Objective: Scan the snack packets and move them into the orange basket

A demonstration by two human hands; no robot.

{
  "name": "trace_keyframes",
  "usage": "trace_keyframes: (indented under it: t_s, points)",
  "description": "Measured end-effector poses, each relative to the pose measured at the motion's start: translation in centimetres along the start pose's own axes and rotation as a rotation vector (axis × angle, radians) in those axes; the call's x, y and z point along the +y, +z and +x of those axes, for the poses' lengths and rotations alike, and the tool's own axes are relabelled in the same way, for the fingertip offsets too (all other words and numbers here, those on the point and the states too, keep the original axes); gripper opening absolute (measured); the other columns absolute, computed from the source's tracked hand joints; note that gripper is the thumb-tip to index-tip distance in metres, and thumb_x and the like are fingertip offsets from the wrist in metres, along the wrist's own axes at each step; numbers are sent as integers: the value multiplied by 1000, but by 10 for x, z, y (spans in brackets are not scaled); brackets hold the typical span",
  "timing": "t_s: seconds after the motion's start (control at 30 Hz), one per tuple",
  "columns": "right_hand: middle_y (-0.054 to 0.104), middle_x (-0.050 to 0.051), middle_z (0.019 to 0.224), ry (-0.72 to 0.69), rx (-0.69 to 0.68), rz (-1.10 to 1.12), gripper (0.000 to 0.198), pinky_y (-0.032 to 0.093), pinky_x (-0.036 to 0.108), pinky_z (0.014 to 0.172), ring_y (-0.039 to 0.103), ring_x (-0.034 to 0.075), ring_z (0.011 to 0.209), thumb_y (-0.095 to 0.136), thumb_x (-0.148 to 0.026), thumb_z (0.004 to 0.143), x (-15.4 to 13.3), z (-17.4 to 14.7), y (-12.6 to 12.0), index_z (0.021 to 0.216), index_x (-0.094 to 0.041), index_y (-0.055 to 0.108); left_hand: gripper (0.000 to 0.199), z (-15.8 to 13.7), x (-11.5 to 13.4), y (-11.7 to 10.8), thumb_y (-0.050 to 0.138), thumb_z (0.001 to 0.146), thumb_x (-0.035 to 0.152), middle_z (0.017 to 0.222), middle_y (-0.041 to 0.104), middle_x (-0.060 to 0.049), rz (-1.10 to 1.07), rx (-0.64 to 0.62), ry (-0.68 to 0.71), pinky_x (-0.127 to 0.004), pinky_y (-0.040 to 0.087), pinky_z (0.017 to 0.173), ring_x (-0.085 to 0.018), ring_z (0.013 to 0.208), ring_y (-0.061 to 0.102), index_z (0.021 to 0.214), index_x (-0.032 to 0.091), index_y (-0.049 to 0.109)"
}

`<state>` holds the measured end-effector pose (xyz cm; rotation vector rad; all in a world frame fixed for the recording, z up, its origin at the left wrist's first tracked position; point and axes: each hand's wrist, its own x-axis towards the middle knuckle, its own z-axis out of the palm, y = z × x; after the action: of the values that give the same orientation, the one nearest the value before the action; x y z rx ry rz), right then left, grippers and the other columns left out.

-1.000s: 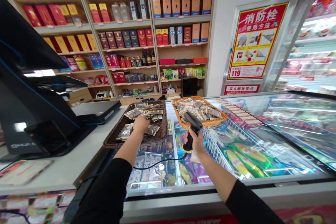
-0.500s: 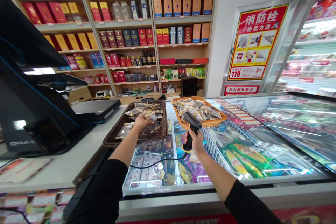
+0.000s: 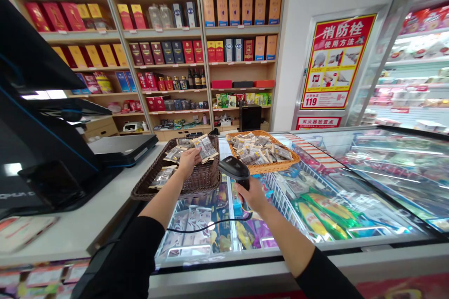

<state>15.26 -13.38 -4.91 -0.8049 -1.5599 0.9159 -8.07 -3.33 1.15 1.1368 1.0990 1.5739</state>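
My left hand [image 3: 188,160] is over the dark brown wicker basket [image 3: 198,183], its fingers closed on a small flat snack packet [image 3: 207,147]. More such packets lie in that basket, on its left side and toward the back. My right hand [image 3: 254,194] grips a black handheld barcode scanner [image 3: 234,167] by its handle. The scanner's head points left, toward the packet. A black cable [image 3: 206,227] runs from it across the freezer glass. Right of the scanner sits an orange wicker basket [image 3: 275,167] heaped with similar packets.
Both baskets rest on a glass-topped chest freezer [image 3: 358,182] holding bagged food. To the left, a black checkout terminal [image 3: 31,149] and a flat scale [image 3: 122,147] stand on a white counter [image 3: 80,224]. Shelves of boxed bottles line the back wall.
My left hand has lifted a packet up from inside the brown basket. The scanner has swung left toward it, its head turned to that side. The view has shifted slightly.
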Motion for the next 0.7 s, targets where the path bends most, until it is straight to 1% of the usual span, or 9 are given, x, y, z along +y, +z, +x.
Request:
trace_keyframes:
  t_s: [0.1, 0.17, 0.3, 0.43, 0.53, 0.6, 0.67, 0.7]
  points:
    - [51, -3, 42, -14, 64, -170, 21, 35, 23, 41, 47, 13, 39, 60, -37, 77, -2, 0, 3, 75, -17, 62, 46, -3, -1, 3, 82, 48, 51, 47, 37, 8, 8, -100, 38, -18, 41, 49, -3, 44, 36, 59, 14, 55]
    - [52, -2, 44, -15, 69, -208, 22, 37, 24, 43, 49, 14, 42, 58, -37, 78, -3, 0, 4, 79, -16, 63, 46, -3, -3, 3, 81, 49, 51, 48, 39, 8, 22, -124, 55, -18, 43, 50, -4, 45, 39, 59, 14, 56]
    - [53, -2, 45, -6, 51, -223, 23, 39, 24, 46, 52, 15, 45, 56, -37, 80, -7, 1, 2, 82, -15, 63, 44, 1, -7, 2, 81, 50, 51, 51, 45, 5, 42, -112, 57, -21, 46, 53, -7, 51, 48, 64, 14, 61]
    - [52, -3, 44, 15, 49, -203, 22, 38, 25, 45, 51, 15, 43, 57, -37, 79, -6, 1, 3, 79, -16, 62, 44, 2, -9, 1, 80, 51, 51, 50, 44, 5, 45, -103, 68, -21, 46, 53, -8, 51, 48, 59, 14, 58]
    - [49, -4, 42, 48, 46, -116, 21, 37, 25, 42, 47, 14, 38, 58, -38, 79, -2, 1, 4, 77, -17, 59, 45, 0, -9, -1, 80, 51, 52, 49, 42, 6, 61, -105, 76, -21, 45, 52, -7, 49, 45, 57, 15, 56]
    - [48, -5, 41, 60, 47, 5, 23, 36, 25, 40, 44, 12, 35, 58, -40, 79, 0, 2, 2, 75, -18, 56, 44, -1, -8, -3, 79, 51, 52, 49, 42, 6, 88, -104, 85, -21, 45, 52, -7, 49, 45, 57, 15, 56]
    - [47, -5, 41, 62, 102, 174, 27, 36, 24, 39, 43, 11, 34, 59, -44, 79, 2, 5, -2, 73, -18, 54, 41, -1, -6, -1, 79, 53, 51, 49, 44, 5, 137, -99, 101, -21, 45, 53, -8, 50, 46, 59, 15, 60]
    - [48, -5, 43, 64, 167, 267, 29, 36, 24, 38, 43, 11, 34, 60, -46, 77, 4, 8, -5, 73, -18, 53, 39, 0, -5, 2, 78, 54, 50, 50, 46, 4, 175, -96, 111, -22, 44, 53, -9, 51, 47, 61, 15, 62]
